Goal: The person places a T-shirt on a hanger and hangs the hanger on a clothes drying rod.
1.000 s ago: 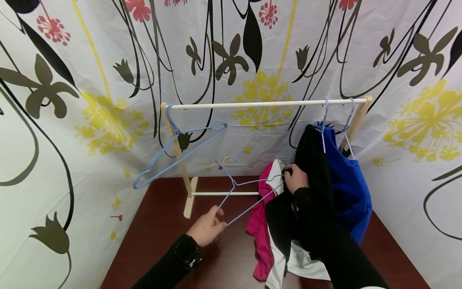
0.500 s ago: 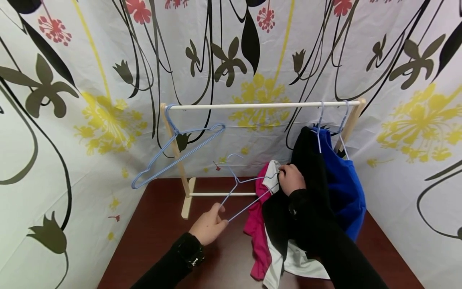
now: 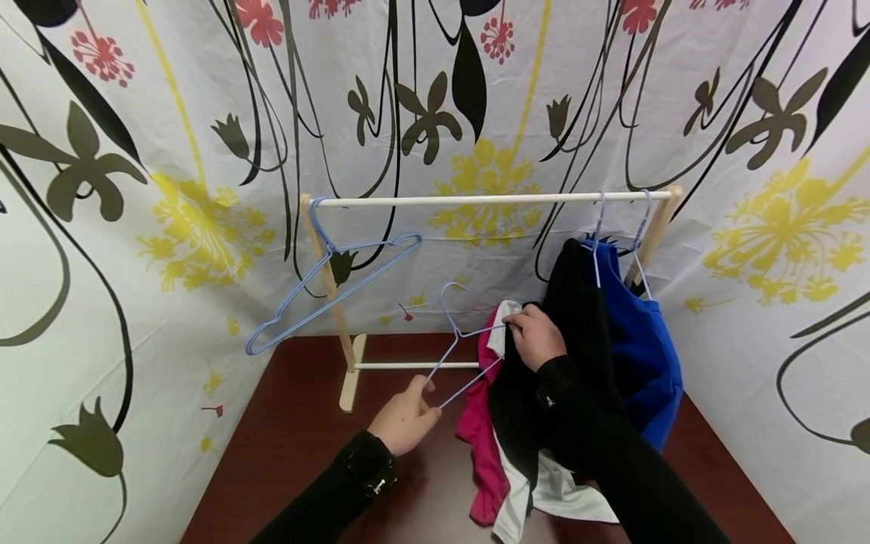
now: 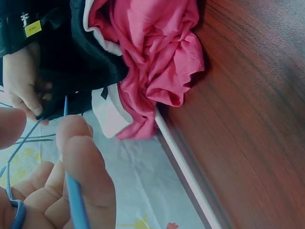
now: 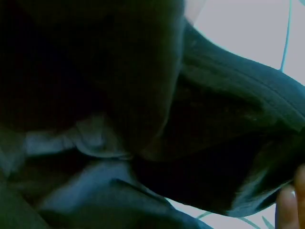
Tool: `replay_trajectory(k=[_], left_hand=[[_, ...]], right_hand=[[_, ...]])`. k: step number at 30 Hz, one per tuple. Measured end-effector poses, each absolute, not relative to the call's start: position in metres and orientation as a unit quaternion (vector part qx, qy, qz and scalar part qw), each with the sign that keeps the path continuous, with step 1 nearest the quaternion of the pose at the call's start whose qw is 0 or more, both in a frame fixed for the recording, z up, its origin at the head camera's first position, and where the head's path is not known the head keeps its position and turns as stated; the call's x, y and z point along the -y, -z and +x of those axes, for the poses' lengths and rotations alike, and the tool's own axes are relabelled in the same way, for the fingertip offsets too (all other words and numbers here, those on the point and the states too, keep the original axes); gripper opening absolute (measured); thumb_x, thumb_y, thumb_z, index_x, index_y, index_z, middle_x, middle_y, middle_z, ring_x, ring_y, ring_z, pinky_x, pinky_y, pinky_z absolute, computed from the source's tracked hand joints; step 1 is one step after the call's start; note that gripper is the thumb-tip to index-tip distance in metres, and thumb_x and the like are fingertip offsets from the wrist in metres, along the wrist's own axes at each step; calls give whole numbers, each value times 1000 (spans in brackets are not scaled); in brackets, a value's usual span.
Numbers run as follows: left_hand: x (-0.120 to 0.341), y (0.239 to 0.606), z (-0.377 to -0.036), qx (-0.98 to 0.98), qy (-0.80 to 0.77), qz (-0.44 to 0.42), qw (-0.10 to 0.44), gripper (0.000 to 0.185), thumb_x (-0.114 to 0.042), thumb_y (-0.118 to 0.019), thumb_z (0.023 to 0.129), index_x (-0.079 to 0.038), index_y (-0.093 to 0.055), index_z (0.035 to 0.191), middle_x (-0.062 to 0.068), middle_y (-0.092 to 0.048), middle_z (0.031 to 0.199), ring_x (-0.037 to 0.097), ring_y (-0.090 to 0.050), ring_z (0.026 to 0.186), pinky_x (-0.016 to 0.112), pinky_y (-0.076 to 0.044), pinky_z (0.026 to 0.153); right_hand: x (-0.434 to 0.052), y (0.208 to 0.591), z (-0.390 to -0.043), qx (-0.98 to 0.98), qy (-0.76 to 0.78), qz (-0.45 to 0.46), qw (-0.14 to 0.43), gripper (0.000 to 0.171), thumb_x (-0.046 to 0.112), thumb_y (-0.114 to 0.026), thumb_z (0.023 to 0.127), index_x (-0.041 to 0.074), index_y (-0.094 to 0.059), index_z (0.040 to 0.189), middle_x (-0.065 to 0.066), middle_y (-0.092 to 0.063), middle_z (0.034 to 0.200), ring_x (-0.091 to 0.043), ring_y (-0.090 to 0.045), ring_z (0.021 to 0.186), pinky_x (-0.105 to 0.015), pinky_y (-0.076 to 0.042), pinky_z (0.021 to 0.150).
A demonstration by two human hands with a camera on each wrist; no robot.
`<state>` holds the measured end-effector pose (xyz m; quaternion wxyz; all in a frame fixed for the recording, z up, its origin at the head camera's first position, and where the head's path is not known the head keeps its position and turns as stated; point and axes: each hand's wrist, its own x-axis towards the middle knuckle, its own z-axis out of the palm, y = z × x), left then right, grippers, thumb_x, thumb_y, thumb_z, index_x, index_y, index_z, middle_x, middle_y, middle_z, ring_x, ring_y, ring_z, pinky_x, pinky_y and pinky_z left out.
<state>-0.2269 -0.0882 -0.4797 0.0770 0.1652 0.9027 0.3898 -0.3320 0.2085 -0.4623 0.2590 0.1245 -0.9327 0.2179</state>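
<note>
Up close, the left hand (image 3: 406,418) pinched the lower left corner of a light blue wire hanger (image 3: 454,357) between thumb and curled fingers (image 4: 81,176), the thin wire running across the fingertips in the left wrist view. At about two o'clock from it, the right hand (image 3: 535,336) had its fingers closed on the hanger's other shoulder together with the neck of a black, white and pink garment (image 3: 506,423), which drooped from that grip onto the dark wooden tabletop (image 3: 299,453). The right wrist view showed only dark cloth and one fingertip, so the exact hold there could not be told.

By my judgement, the hanger was light, springy and rather slick, easy to twist if held at one end only, so a hold at both shoulders suited it. The garment looked soft and limp, with no shape of its own, best taken at the collar or shoulder seams.

Beyond the hands, at twelve o'clock, stood a small wooden clothes rack (image 3: 489,199). An empty blue hanger (image 3: 333,291) hung tilted at its left end, and a black garment (image 3: 578,302) and a blue garment (image 3: 646,355) hung on hangers at its right end. No containers were in view; a floral curtain (image 3: 136,189) closed the scene all round
</note>
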Motion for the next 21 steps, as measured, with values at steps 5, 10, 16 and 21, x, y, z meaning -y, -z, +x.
replay_trajectory(k=[5, 10, 16, 21], left_hand=[[86, 476, -227, -898, -399, 164, 84, 40, -27, -64, 99, -12, -46, 132, -6, -64, 78, 14, -60, 67, 36, -49, 63], [83, 470, -228, -897, -396, 186, 67, 37, -27, -63, 100, -14, -47, 131, -7, -65, 80, 11, -61, 69, 36, -49, 65], [77, 465, -231, -894, -394, 204, 56, 36, -26, -61, 100, -14, -47, 131, -9, -64, 80, 9, -60, 68, 34, -49, 66], [70, 460, -231, -892, -394, 213, 62, 38, -26, -62, 100, -14, -47, 132, -9, -64, 79, 10, -60, 68, 34, -49, 65]], right_hand=[[-210, 457, -331, 909, -233, 169, 300, 17, 7, -65, 98, 12, -79, 107, -11, -63, 117, -32, -53, 112, -44, -40, 99], [-202, 442, -324, 901, -285, 210, 253, 19, 10, -60, 102, 13, -76, 113, -8, -66, 125, -28, -54, 123, -41, -35, 109], [-191, 429, -316, 899, -322, 222, 195, 22, 14, -56, 105, 16, -74, 118, -4, -66, 123, -23, -57, 120, -41, -40, 104], [-181, 424, -312, 892, -330, 256, 175, 21, 9, -56, 104, 12, -73, 115, -5, -68, 114, -23, -61, 109, -42, -45, 96]])
